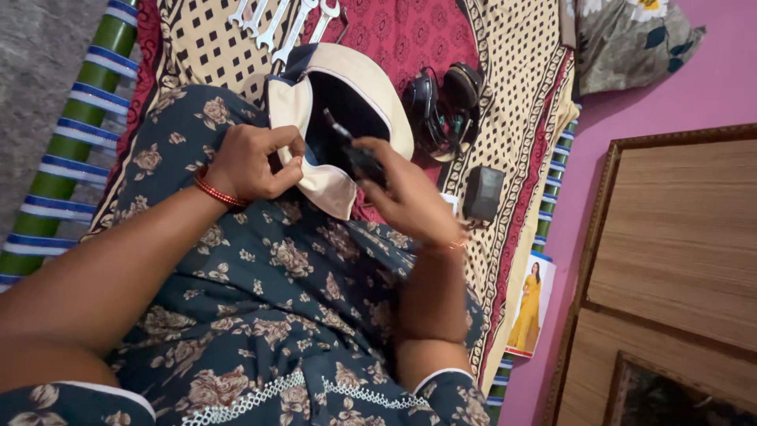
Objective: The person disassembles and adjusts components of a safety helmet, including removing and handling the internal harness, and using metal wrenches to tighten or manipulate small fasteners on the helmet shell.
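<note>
Surface: bed [505, 102] covered with a cream and maroon patterned sheet; green striped frame rail [75, 150] along one side. Pink wall [694, 87] and a wooden framed panel [678, 244] lie beyond. On the sheet: a row of spanners [284, 24], black headphones [443, 106], a small black box [482, 192].

A cream pouch [347, 102] with a dark lining rests at the person's lap, mouth open. Left hand [251, 162] is closed, pinching the pouch's near edge. Right hand [406, 197] is closed around a small black tool [355, 154], whose tip sits at the pouch opening.
</note>
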